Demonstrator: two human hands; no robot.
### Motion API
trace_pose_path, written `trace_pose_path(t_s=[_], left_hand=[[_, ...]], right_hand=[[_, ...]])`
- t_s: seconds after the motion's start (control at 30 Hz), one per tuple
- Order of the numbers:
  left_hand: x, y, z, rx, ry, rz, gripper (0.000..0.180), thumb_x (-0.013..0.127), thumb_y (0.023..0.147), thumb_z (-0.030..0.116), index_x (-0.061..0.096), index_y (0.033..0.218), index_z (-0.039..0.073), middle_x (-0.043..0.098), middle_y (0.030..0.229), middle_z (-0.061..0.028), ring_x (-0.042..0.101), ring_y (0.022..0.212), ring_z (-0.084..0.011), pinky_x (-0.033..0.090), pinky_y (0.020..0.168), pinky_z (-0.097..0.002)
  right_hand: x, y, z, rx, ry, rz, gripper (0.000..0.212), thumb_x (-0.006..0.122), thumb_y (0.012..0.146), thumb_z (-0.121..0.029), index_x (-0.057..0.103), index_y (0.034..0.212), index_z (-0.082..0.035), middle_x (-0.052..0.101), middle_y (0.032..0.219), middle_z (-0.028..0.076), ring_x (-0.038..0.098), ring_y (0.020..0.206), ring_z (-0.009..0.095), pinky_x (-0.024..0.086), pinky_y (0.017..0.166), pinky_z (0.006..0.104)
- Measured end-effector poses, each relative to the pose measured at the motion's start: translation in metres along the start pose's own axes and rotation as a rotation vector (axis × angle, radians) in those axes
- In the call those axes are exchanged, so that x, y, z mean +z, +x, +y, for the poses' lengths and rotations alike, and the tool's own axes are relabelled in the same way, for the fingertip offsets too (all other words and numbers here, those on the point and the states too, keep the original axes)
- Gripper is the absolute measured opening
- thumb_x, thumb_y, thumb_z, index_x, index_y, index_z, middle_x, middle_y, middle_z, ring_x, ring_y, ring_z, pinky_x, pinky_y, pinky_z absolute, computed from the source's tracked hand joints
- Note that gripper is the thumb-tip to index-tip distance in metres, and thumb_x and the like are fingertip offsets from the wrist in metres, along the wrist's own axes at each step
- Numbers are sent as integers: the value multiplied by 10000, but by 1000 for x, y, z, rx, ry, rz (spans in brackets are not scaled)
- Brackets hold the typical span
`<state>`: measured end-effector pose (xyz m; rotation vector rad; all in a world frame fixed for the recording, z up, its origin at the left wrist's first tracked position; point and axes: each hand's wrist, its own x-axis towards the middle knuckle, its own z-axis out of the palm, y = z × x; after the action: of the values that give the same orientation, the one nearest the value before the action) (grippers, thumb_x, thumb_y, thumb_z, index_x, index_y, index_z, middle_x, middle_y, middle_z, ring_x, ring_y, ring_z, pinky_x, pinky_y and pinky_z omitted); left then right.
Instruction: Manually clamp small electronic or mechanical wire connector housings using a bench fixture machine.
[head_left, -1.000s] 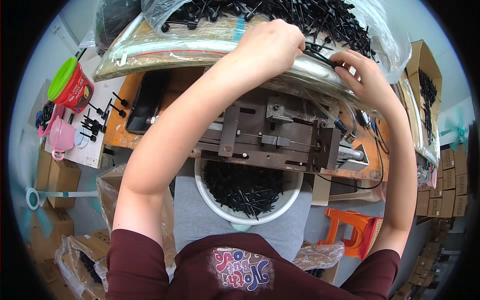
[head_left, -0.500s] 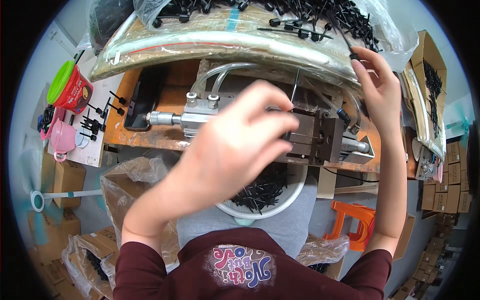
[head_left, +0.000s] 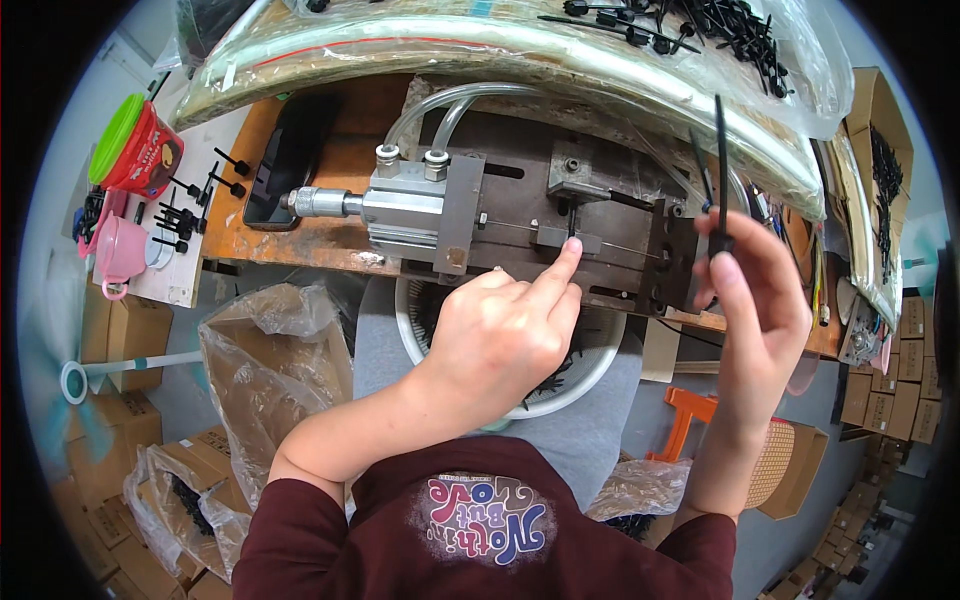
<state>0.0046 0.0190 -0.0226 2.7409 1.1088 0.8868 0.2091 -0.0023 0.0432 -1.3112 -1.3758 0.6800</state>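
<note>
My left hand [head_left: 515, 325] reaches over the metal clamping fixture [head_left: 600, 255], its index finger stretched out and the other fingers curled in. That fingertip touches a small black part [head_left: 572, 220] standing in the block at the fixture's middle. To the right of the fixture, my right hand [head_left: 757, 285] pinches a black cable tie [head_left: 722, 170] between thumb and fingers, its strap pointing up and its thicker head at the fingertips. A silver air cylinder [head_left: 402, 215] with clear hoses [head_left: 440, 100] sits at the fixture's left end.
A plastic-covered ledge [head_left: 400, 65] behind the fixture bears loose black cable ties [head_left: 735, 40]. At left are a phone [head_left: 290, 165], a red tub [head_left: 135, 155], a pink cup [head_left: 122, 255] and more ties. A white basket [head_left: 548, 408] of black pieces rests at my lap.
My left hand has come down to the fixture's middle, its index finger now on the black part. The right hand, holding a cable tie, has moved nearer, away from the pile on the ledge.
</note>
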Motion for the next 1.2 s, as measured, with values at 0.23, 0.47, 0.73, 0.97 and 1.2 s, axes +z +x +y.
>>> trace_pose_path(t_s=[0.23,0.47,0.73,0.97,1.2], left_hand=[[-7,1,1,-35,-185,85,377,810,699,153,692,1034,27,699,1141,-120,679,736,-208,543,657,-306],[-9,-4,8,-11,-577,247,315,808,717,56,697,1009,13,696,918,-97,688,772,-235,565,641,-309],[-15,-9,-1,-81,-383,154,245,773,728,54,698,958,13,678,1100,-121,679,825,-227,561,712,-322],[-4,1,-2,-19,-83,9,205,737,732,80,687,915,0,656,1242,-147,653,686,-200,526,642,-303],[-14,7,-2,9,-12,-73,217,750,738,124,695,924,26,687,1182,-123,613,594,-189,508,591,-291]], right_hand=[[10,-40,3,140,32,-53,302,657,879,50,630,1179,59,619,1140,100,598,1006,126,481,826,226],[22,-49,3,133,-44,-293,358,692,842,43,673,1199,16,688,1013,113,641,862,149,518,707,249],[15,-51,0,264,94,-89,357,734,781,100,666,1131,78,716,1024,161,727,924,235,578,725,249],[0,-55,11,77,-15,-215,404,784,739,80,628,1111,88,715,989,168,729,891,222,592,737,258],[4,-54,0,134,150,-104,397,720,753,138,599,1130,104,686,1069,221,723,904,217,589,719,259]])
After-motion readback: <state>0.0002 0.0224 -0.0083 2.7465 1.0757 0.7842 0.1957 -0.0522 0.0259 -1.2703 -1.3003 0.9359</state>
